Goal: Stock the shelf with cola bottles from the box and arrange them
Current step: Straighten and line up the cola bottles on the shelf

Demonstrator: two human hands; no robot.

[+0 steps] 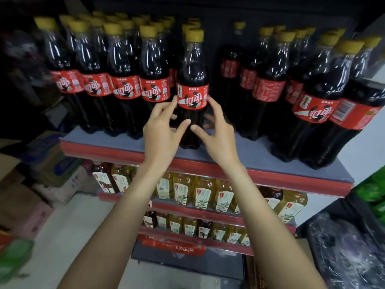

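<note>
A cola bottle (192, 80) with a yellow cap and red label stands on the top shelf (116, 146), near its front edge in the middle. My left hand (161, 127) wraps round its left side, index fingertip on the label's edge and thumb across the front. My right hand (218, 130) mirrors it on the right side. More cola bottles (123, 80) stand in rows to the left, and another group (312, 105) fills the right. Behind and right of the held bottle there is a gap in the front row. The box is not in view.
Lower shelves hold yellow tea bottles (203, 195) and a few dark ones. Cardboard cartons (27, 205) are stacked on the floor at the left. A black plastic-wrapped pack (343, 247) sits at the lower right, with green goods (373, 188) above it.
</note>
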